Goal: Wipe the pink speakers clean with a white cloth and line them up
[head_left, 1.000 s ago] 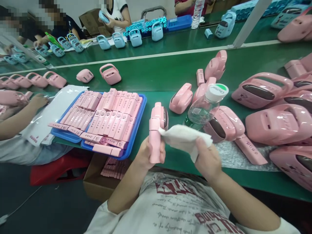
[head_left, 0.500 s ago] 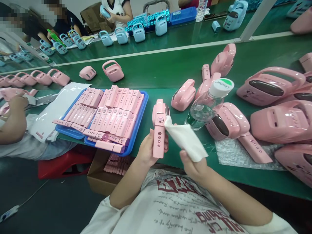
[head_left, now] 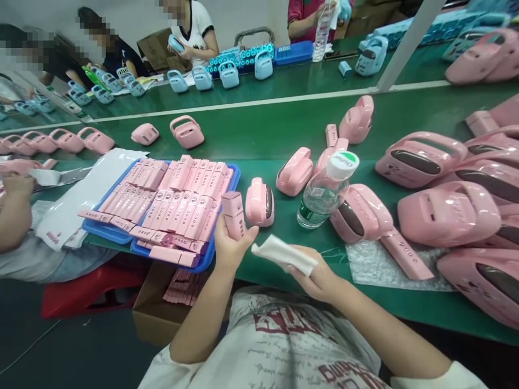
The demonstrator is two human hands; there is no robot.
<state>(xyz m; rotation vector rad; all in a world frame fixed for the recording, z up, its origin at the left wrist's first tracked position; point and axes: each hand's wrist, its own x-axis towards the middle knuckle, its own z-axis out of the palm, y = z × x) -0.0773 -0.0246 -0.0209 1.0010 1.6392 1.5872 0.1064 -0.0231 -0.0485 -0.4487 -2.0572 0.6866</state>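
Observation:
My left hand (head_left: 229, 246) is closed around a pink microphone-like stick (head_left: 233, 213) with a row of small round marks, held upright beside the tray's right edge. Between the fingers of my right hand (head_left: 318, 273) is a white cloth (head_left: 286, 254), held over the table's near edge. Just beyond the hands stands a pink handled speaker (head_left: 259, 202) with a dark front panel. To my left, a blue tray (head_left: 208, 256) carries many similar pink sticks (head_left: 178, 208) in rows and layers.
A clear bottle (head_left: 320, 197) with a green-topped cap stands right of centre. Pink speakers (head_left: 450, 213) crowd the right side, some by bubble wrap (head_left: 377, 265). Under the table is a cardboard box (head_left: 156, 313). A neighbour's arm (head_left: 14, 210) is at left; other people work across the bench.
My left hand has moved left toward the tray, and the stick has turned in it. My right hand has drawn the cloth away from the stick, lower and flatter.

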